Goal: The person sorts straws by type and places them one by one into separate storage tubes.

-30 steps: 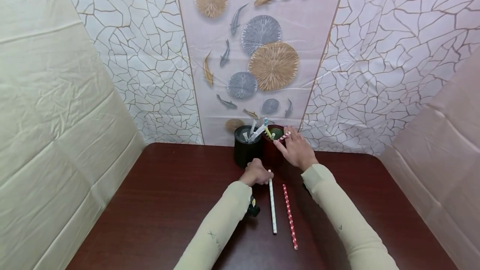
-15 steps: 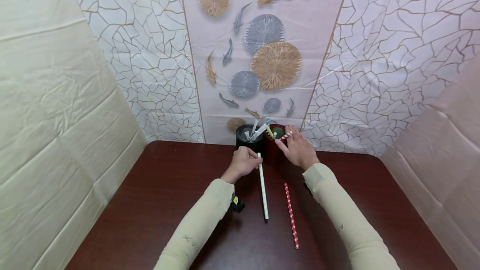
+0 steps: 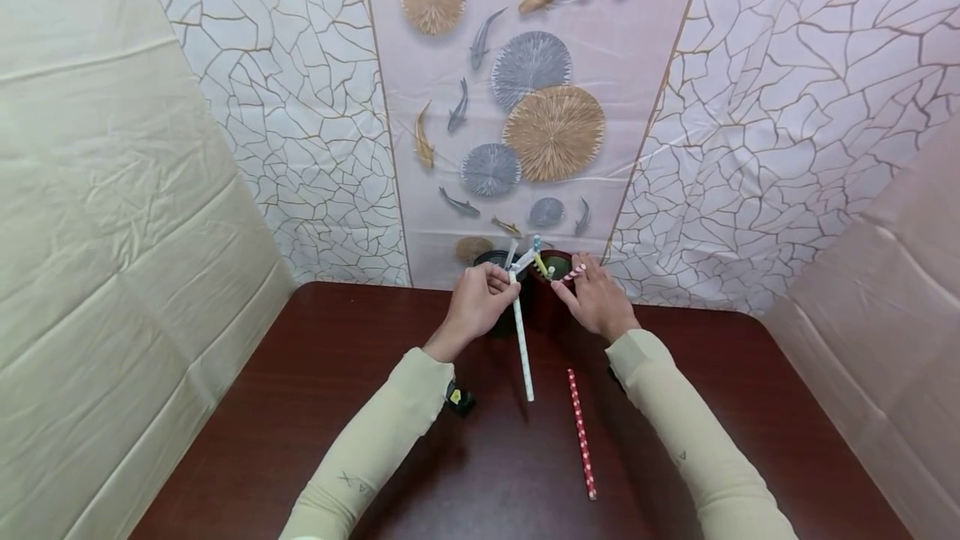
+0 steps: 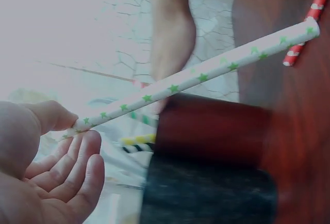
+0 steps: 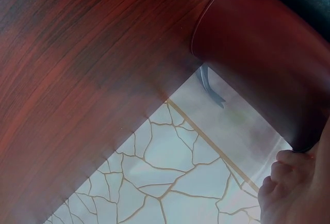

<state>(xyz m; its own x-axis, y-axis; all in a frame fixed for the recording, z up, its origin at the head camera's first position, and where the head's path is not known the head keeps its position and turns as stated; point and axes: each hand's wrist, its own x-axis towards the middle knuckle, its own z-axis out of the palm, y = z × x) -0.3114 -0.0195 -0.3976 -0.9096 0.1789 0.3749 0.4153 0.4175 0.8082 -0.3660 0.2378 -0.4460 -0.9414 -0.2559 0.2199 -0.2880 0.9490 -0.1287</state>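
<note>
My left hand (image 3: 478, 300) pinches a white paper straw with green stars (image 4: 201, 77) near its upper end. The straw slants down toward me, off the table, in front of the two cups. Behind the left hand stands a black cup (image 4: 209, 195) with white pieces sticking up from it, partly hidden. Touching its right side is a dark red cup (image 5: 263, 53), which holds several patterned straws, among them a yellow one (image 3: 541, 265) and a pink-striped one (image 3: 574, 272). My right hand (image 3: 597, 300) holds this red cup at its rim, thumb in front and fingers along the right side.
A red paper straw with white dots (image 3: 581, 436) lies on the dark wooden table (image 3: 360, 407), right of centre. Patterned cloth (image 3: 322, 148) hangs just behind the table's back edge and the cups. Pale padded panels (image 3: 97, 290) flank both sides.
My left hand has lifted the green-starred straw off the table and carried it up and left to the front of the black cup. The right hand stays at the red cup.
</note>
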